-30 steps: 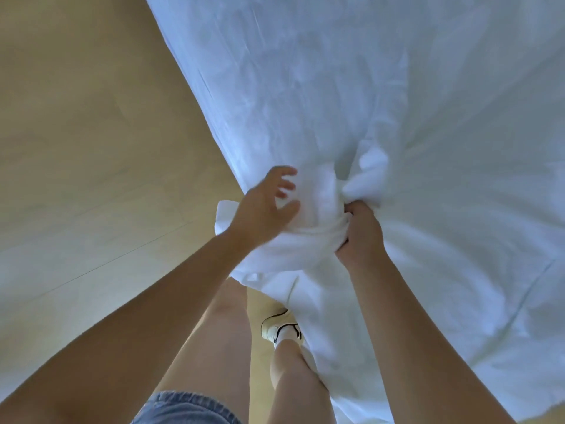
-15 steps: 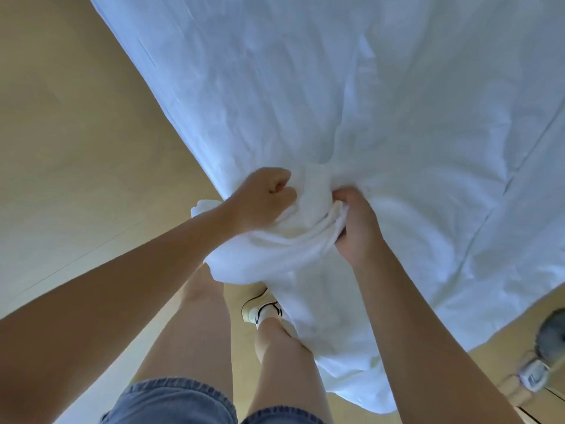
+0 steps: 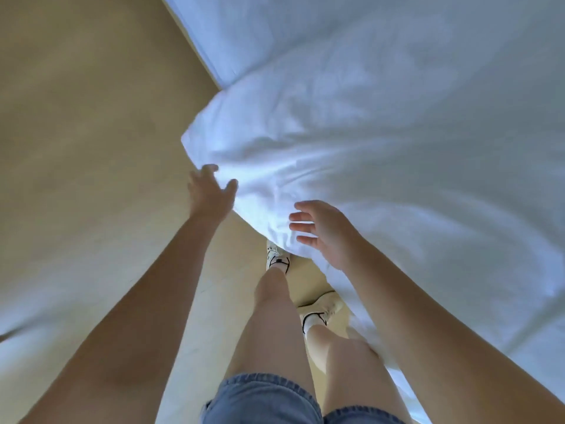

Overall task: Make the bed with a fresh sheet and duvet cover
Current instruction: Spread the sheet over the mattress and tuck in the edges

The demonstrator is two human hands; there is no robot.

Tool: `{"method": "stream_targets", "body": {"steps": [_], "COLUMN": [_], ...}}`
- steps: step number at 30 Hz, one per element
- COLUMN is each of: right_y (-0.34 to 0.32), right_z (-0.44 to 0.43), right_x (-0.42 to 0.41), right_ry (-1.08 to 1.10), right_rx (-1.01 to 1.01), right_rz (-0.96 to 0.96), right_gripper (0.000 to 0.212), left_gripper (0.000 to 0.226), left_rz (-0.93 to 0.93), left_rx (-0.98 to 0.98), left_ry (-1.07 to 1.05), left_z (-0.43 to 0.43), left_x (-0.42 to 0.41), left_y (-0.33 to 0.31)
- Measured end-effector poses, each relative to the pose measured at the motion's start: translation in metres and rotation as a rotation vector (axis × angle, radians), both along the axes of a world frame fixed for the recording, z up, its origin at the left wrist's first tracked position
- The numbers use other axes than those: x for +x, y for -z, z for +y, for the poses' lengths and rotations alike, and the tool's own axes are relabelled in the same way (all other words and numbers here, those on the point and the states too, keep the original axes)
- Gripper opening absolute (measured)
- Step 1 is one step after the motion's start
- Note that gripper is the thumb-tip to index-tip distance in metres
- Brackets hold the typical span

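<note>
Judging by the puffy white duvet (image 3: 367, 133) spread over the bed (image 3: 232, 35), covering looks mostly done. Your left hand (image 3: 211, 194) and right hand (image 3: 327, 234) meet its overhanging corner, fingers (image 3: 301, 226) released; only straightening seems left.

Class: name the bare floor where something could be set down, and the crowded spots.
Free: the wide floor left of the white bedding and left hand. Crowded: the narrow strip round the shoes, below the bedding's edge and right hand.
</note>
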State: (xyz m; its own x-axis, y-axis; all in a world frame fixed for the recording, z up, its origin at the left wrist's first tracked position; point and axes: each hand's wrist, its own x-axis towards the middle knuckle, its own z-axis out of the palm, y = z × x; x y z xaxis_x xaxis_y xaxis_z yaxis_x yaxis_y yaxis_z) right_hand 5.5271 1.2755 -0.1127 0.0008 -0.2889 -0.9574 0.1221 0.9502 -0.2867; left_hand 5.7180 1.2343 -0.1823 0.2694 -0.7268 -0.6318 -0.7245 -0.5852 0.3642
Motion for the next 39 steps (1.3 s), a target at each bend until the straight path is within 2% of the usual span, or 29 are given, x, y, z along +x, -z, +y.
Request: {"method": "stream_targets", "body": {"steps": [3,5,6,9,11,12,15,17,19,21,22,23,25,27,31,33,36,39], "right_y": [0.007,0.007,0.008,0.012,0.016,0.019,0.029,0.036,0.043,0.048,0.048,0.049,0.051,0.054,0.046,0.03,0.0,-0.014], "right_z": [0.051,0.093,0.116,0.191,0.242,0.27,0.349,0.391,0.419,0.434,0.439,0.446,0.459,0.471,0.475,0.466,0.469,0.507], "right_x": [-0.052,-0.091,-0.11,-0.16,-0.183,-0.194,-0.223,-0.237,-0.245,-0.251,-0.254,-0.257,-0.263,-0.267,-0.274,-0.272,-0.274,-0.297], "right_ry": [-0.035,-0.002,0.035,0.15,0.194,0.196,0.288,0.38,0.422,0.495,0.554,0.628,0.749,0.736,0.631,0.617,0.633,0.812], "right_rx": [0.01,0.046,0.069,0.128,0.165,0.189,0.343,0.381,0.3,0.217,0.222,0.246,0.3,0.275,0.089,-0.037,-0.229,-0.176], "right_rz": [0.185,0.298,0.338,0.486,0.635,0.713,0.854,0.886,0.968,1.064,1.085,1.08,0.983,0.849,0.78,0.714,0.611,0.699], "right_gripper": [0.007,0.007,0.009,0.013,0.002,0.011,0.041,0.05,0.054,0.058,0.062,0.068,0.082,0.084,0.037,0.023,0.025,0.018], "left_gripper": [0.063,0.081,0.092,0.114,0.117,0.118,0.111,0.101,0.073,0.031,0.014,0.014,0.03,0.033,0.055,0.061,0.043,0.023], "left_rz": [0.242,0.352,0.351,0.217,0.06,-0.027,-0.163,-0.242,-0.275,-0.245,-0.216,-0.2,-0.191,-0.117,0.081,0.201,0.314,0.377], "left_rx": [0.194,0.306,0.354,0.393,0.343,0.29,0.111,-0.067,-0.231,-0.451,-0.484,-0.434,-0.254,-0.047,0.316,0.443,0.308,0.26], "left_ry": [0.164,0.162,0.179,0.4,0.667,0.855,1.352,1.477,1.588,1.661,1.706,1.761,1.828,1.7,1.304,1.067,0.846,0.717], "left_z": [0.038,0.068,0.084,0.141,0.187,0.21,0.264,0.275,0.276,0.275,0.277,0.284,0.307,0.335,0.388,0.403,0.409,0.41], "left_x": [-0.092,-0.148,-0.172,-0.227,-0.244,-0.25,-0.27,-0.293,-0.314,-0.344,-0.361,-0.377,-0.402,-0.417,-0.449,-0.464,-0.479,-0.478], "left_y": [-0.002,-0.009,-0.011,-0.022,-0.024,-0.024,-0.021,-0.009,0.007,0.009,0.005,0.002,-0.009,-0.016,-0.026,-0.038,-0.055,-0.073]}}
